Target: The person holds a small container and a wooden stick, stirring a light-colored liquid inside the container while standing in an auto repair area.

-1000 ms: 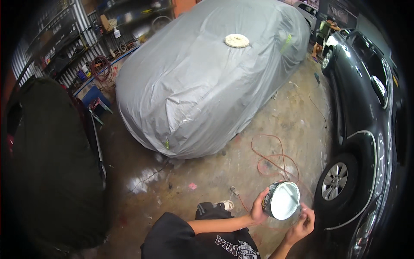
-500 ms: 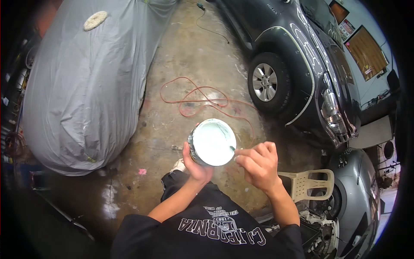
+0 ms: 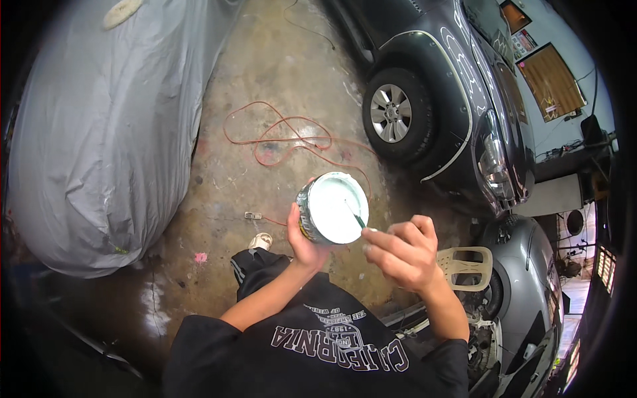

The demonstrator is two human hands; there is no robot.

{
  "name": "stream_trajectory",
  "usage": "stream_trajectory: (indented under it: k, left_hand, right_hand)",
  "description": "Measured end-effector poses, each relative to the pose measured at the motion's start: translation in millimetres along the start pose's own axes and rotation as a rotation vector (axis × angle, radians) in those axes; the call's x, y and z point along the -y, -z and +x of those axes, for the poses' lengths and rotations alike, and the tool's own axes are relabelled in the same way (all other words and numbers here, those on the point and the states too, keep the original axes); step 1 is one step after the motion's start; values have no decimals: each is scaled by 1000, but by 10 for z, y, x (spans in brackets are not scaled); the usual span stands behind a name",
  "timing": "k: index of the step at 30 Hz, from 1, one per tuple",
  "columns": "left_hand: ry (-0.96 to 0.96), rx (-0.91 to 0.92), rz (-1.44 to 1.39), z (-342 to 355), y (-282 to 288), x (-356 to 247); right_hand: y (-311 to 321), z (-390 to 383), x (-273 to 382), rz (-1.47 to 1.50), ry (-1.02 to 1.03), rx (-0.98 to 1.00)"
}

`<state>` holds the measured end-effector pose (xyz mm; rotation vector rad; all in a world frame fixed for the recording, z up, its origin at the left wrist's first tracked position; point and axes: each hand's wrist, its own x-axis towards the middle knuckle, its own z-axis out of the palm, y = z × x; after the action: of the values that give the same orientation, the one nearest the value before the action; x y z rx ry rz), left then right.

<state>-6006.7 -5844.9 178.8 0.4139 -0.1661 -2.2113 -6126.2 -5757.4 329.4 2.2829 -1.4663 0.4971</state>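
Observation:
My left hand (image 3: 308,248) cups the lower left side of a round open can (image 3: 304,215), its fingers mostly hidden behind it. Pale mint-white, thick-looking stuff (image 3: 332,211) shows inside, and some is smeared on the rim. A thin dark-green stick (image 3: 359,219) is pinched in my right hand (image 3: 405,255) at the can's lower right. Its slim far end reaches over the pale stuff; I cannot tell whether it touches or dips in.
A grey-covered car (image 3: 106,146) stands left, a dark vehicle (image 3: 451,113) right. A red cord (image 3: 285,119) loops across the concrete floor (image 3: 265,66). A beige plastic chair (image 3: 488,265) and a silver car (image 3: 521,259) are at lower right, beside exposed car parts (image 3: 481,338).
More of the green stick shows above the pale stuff, and my right hand has shifted slightly right and down. The can is tilted a little differently. The whole view has shifted.

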Motion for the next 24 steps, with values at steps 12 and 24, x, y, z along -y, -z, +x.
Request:
stream_trajectory:
  k: [12, 24]
  left_hand:
    - [90, 130, -28, 214, -116, -236]
    - [381, 130, -28, 225, 28, -417]
  right_hand:
    - [-230, 440, 162, -213, -100, 214]
    - [-382, 370, 353, 6, -401, -13]
